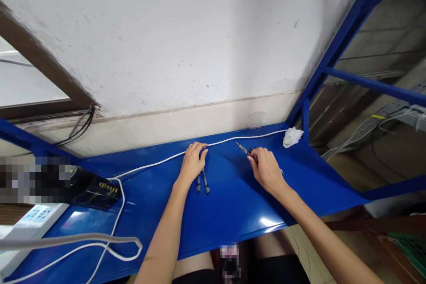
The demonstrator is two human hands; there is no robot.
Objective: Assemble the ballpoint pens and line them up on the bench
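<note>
My left hand rests near the back of the blue surface, its fingers curled down over the white cable and the upper ends of two dark pens. The pens' other ends point toward me. What the fingertips hold is hidden. My right hand is closed around a pair of pliers, whose metal tip points left and away from me. A small blue bit shows just right of that hand.
A white cable runs along the back edge to crumpled white tissue. At left lie a black box, a power strip and a looped grey cable. Blue frame posts stand at right.
</note>
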